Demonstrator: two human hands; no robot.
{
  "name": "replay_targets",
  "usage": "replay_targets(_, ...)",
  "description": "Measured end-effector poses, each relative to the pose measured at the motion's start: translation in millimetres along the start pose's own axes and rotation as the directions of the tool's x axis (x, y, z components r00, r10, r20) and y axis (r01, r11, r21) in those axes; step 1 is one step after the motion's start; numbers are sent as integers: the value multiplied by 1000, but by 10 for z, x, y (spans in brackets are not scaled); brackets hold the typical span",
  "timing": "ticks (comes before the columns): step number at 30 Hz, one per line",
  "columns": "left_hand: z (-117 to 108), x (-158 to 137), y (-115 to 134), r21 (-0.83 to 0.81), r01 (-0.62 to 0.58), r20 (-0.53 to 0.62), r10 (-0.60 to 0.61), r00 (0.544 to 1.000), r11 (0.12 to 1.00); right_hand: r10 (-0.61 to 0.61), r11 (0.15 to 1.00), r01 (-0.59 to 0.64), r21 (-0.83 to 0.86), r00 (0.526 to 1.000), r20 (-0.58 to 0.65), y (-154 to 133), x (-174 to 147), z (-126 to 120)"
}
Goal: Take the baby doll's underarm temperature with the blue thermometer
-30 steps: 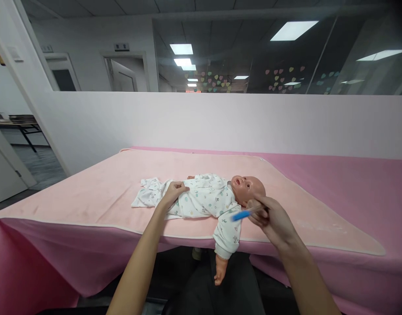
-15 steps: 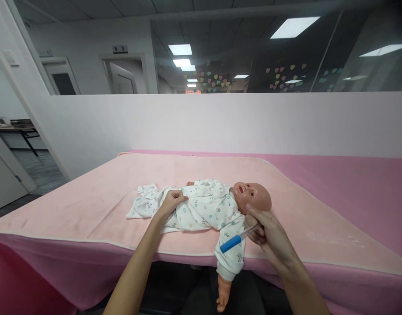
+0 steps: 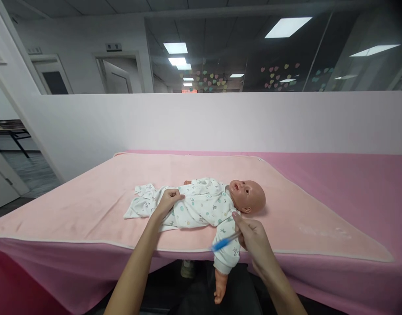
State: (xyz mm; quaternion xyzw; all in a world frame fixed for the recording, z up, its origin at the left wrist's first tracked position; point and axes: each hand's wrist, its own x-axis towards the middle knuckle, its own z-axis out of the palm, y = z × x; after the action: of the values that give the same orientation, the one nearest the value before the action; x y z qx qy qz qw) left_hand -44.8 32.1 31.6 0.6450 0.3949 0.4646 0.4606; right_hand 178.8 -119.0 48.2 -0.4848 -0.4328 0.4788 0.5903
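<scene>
A baby doll point(image 3: 248, 197) lies on its back, head to the right, wearing a white printed outfit point(image 3: 201, 209). My left hand point(image 3: 169, 201) is closed at the lower part of the outfit, its fingertips pressed together on the cloth. My right hand point(image 3: 253, 234) is closed around a thin stick with a clear shaft and a blue end point(image 3: 221, 244). The blue end points left over the doll's near sleeve and is blurred. That sleeved arm hangs past the front edge, its bare hand point(image 3: 219, 291) low. Cannot tell exactly what kind of stick it is.
A peach blanket point(image 3: 89, 192) lies under the doll, over a pink cover point(image 3: 351, 188) that drapes down the front. Behind stands a white half wall point(image 3: 220, 122) with glass above it. A shoe point(image 3: 187, 269) shows below the front edge.
My right hand has moved left with the stick, from beside the doll's head to its shoulder. My left hand stays on the outfit. The whole view has shifted slightly.
</scene>
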Motion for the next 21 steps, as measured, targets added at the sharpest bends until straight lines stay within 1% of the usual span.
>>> replay_targets(3, -3, 3, 1, -2, -2, -2, 2, 1000, 1000, -15, 999, 15, -32, 1000, -7, -39, 0, 40)
replay_targets(6, 0, 6, 13, 5, 6, 1, -6, 1000, 1000, -73, 997, 70, -40, 995, -65, -147, 18, 29)
replay_targets(9, 2, 6, 18, 5, -1, 3, 1, 1000, 1000, -73, 997, 74, 13, 996, -57, -233, 45, -4)
replay_targets(12, 0, 4, 12, 1, -12, -12, 12, 1000, 1000, -99, 994, 103, 39, 991, -88, -239, 78, 1)
replay_targets(15, -3, -1, 14, 16, -14, -31, 14, 999, 1000, -61, 996, 63, 69, 998, -30, -175, 115, 64)
replay_targets(19, 0, -10, 37, 36, 13, -43, -11, 999, 999, -11, 997, 11, 82, 1000, 2, -89, 170, 147)
replay_targets(21, 7, -15, 44, 39, 11, -54, -9, 998, 999, -15, 998, 15, 53, 1000, -8, -62, 201, 160)
